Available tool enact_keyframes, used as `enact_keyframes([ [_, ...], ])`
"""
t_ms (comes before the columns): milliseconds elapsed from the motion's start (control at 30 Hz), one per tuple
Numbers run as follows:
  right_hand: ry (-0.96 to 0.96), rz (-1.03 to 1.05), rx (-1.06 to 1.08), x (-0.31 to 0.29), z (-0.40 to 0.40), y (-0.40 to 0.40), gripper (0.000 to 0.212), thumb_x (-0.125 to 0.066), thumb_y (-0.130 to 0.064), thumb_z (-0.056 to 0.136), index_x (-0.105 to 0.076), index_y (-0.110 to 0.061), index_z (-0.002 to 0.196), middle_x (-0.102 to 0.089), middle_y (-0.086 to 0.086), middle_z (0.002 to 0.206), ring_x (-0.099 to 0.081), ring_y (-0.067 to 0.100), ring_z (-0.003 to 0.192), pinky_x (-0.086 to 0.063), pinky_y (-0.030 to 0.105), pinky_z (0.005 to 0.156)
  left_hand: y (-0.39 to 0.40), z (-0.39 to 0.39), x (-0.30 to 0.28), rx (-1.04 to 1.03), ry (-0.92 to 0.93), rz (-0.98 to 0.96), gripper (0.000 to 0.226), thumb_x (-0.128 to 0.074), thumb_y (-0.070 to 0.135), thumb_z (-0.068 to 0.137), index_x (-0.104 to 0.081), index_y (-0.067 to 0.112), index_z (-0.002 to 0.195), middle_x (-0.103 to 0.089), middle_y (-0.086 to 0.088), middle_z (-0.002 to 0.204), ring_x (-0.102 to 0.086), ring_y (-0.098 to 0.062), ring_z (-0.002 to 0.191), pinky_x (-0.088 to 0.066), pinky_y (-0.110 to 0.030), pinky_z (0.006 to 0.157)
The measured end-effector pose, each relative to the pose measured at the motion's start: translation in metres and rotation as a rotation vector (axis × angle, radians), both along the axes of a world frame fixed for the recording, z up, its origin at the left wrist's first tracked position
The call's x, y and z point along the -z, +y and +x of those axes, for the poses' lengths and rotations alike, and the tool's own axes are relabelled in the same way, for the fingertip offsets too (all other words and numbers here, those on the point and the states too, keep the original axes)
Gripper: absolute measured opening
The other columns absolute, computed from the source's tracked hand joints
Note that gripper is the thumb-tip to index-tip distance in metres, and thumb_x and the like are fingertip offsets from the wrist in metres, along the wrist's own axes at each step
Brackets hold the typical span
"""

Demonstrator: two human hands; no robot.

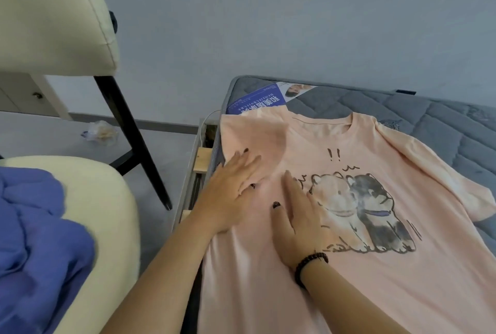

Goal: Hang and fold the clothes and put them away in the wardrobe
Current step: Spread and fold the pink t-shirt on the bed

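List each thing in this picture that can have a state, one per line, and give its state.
Peach cotton T-shirt with a two-dog print: spread flat, print up, left sleeve folded inward.
Left hand: open, flat on the folded sleeve.
Right hand: open, pressing the shirt front.
Blue crumpled garment: unfolded, heaped on the cream chair.
Grey quilted mattress: bare.

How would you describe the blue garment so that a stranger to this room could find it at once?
Start at the grey mattress where both hands flatten a pink T-shirt. Look left, across the gap, to the cream chair. The crumpled blue garment lies heaped on its seat, the only unfolded, plain-coloured cloth in view.
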State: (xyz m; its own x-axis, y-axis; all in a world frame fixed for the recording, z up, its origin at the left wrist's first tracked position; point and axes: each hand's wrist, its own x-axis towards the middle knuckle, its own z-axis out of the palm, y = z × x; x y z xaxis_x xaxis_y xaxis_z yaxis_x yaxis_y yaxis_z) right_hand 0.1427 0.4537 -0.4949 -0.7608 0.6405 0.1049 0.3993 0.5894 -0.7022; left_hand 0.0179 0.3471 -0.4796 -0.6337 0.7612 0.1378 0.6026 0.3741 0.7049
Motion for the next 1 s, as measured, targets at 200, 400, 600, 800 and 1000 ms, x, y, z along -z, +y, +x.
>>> enact_keyframes([
  [200, 0.146, -0.294, 0.120, -0.008, 0.002, 0.001, 0.063, -0.035, -0.023, 0.079, -0.040, -0.038, 0.140, -0.040, -0.018, 0.145, -0.030, 0.000, 0.136, -0.024, 0.034, 0.117, 0.005, 0.001, 0.015, 0.001, 0.336, -0.311, 0.078, -0.010, 0.058, 0.079, -0.013, 0.032, 0.153, 0.001, 0.006, 0.162, 0.009, -0.010, 0.148, 0.001, -0.035, 0.119],
  [400, -0.407, 0.395, -0.122, -0.011, 0.013, 0.044, 0.071, -0.004, -0.062, 0.087, 0.001, -0.031, 0.152, 0.013, 0.000, 0.159, 0.020, 0.020, 0.145, 0.013, 0.044, 0.117, 0.008, 0.004, 0.015, -0.005, 0.401, -0.385, 0.074, -0.010, 0.054, 0.084, -0.015, 0.029, 0.153, -0.005, 0.004, 0.162, 0.003, -0.014, 0.149, -0.008, -0.039, 0.120],
  [600, -0.573, 0.454, -0.124, -0.016, 0.025, 0.143, 0.074, -0.006, -0.071, 0.086, 0.011, -0.036, 0.149, 0.020, -0.002, 0.158, 0.020, 0.019, 0.145, 0.009, 0.045, 0.118, 0.011, 0.005, 0.015, -0.020, 0.434, -0.412, 0.070, -0.021, 0.049, 0.085, -0.023, 0.027, 0.152, -0.018, 0.003, 0.160, -0.008, -0.014, 0.149, -0.019, -0.041, 0.118],
  [800, -0.546, 0.466, 0.024, -0.003, 0.032, 0.178, 0.085, 0.016, -0.071, 0.071, 0.012, -0.037, 0.149, 0.016, -0.004, 0.159, 0.014, 0.019, 0.146, 0.008, 0.047, 0.118, 0.011, 0.005, 0.010, 0.003, 0.514, -0.569, 0.065, -0.029, 0.049, 0.091, -0.034, 0.020, 0.149, -0.032, -0.003, 0.155, -0.027, -0.022, 0.144, -0.037, -0.050, 0.108],
  [1000, -0.484, 0.415, -0.023, -0.004, 0.034, 0.182, 0.084, 0.010, -0.071, 0.074, 0.009, -0.035, 0.150, 0.015, -0.005, 0.159, 0.017, 0.019, 0.145, 0.012, 0.045, 0.117, 0.069, 0.028, -0.026, 0.021, 0.494, -0.677, 0.085, 0.004, 0.068, 0.083, -0.030, 0.024, 0.148, -0.023, -0.001, 0.158, -0.014, -0.021, 0.148, 0.006, -0.059, 0.111],
])
